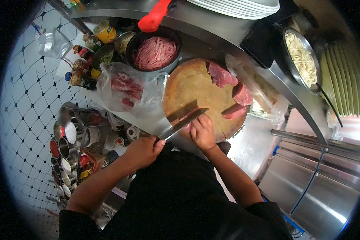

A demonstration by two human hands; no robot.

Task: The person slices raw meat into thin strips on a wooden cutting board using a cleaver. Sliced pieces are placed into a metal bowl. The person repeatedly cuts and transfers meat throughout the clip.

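My left hand (142, 151) grips the handle of a cleaver (183, 123), whose blade slants up to the right over a round wooden chopping block (198, 87). Beside the blade, the bent fingers of my right hand (203, 132) press on a small piece of raw meat (186, 127) near the block's lower edge; blade and fingers partly hide it. A thin strip of meat (189, 114) shows along the blade's far side. Several larger chunks of raw meat (222, 75) lie at the block's right side.
Left of the block are a plastic bag of meat (127, 87) and a dark pot of meat strips (154, 54). Jars and bottles (81, 66) line the tiled wall. A steel shelf (204, 33) curves overhead, with a red handle (153, 18), stacked white plates (243, 7) and a bowl of noodles (301, 58).
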